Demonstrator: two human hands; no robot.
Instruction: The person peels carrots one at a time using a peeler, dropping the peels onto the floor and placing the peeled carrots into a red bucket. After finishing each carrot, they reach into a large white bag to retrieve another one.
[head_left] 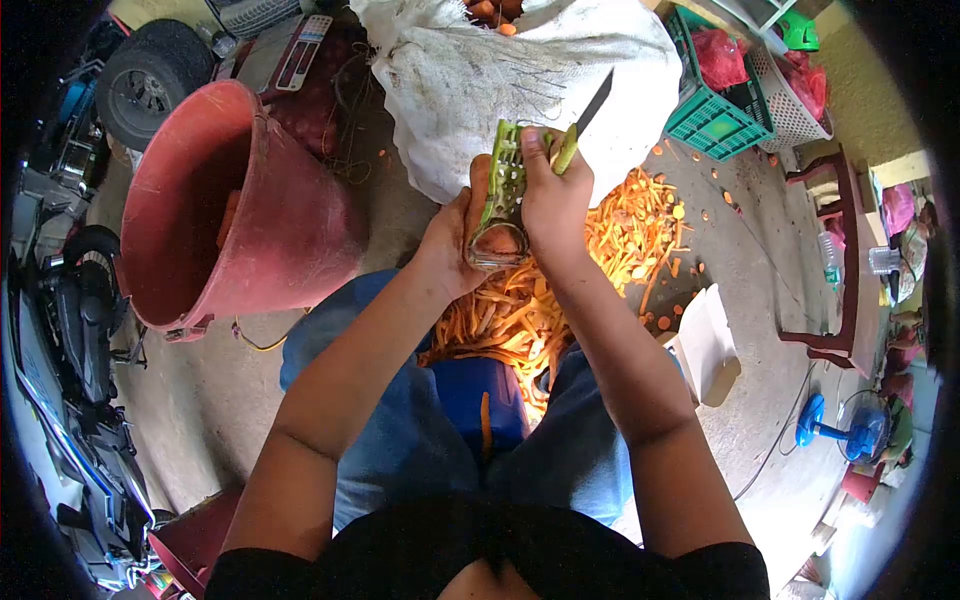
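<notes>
both hands up: left hand grips carrot, right hand grips peeler + knife.

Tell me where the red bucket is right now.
The red bucket lies tipped on the floor at the left of the head view, beside the left hand and just left of the white sack.

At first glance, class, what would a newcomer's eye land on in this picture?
At centre, the left hand and right hand meet on a green peeler, the right also gripping a knife. Below them spreads a bright heap of orange carrot peelings. To the left tilts a big red bucket, with a white sack behind.
</notes>
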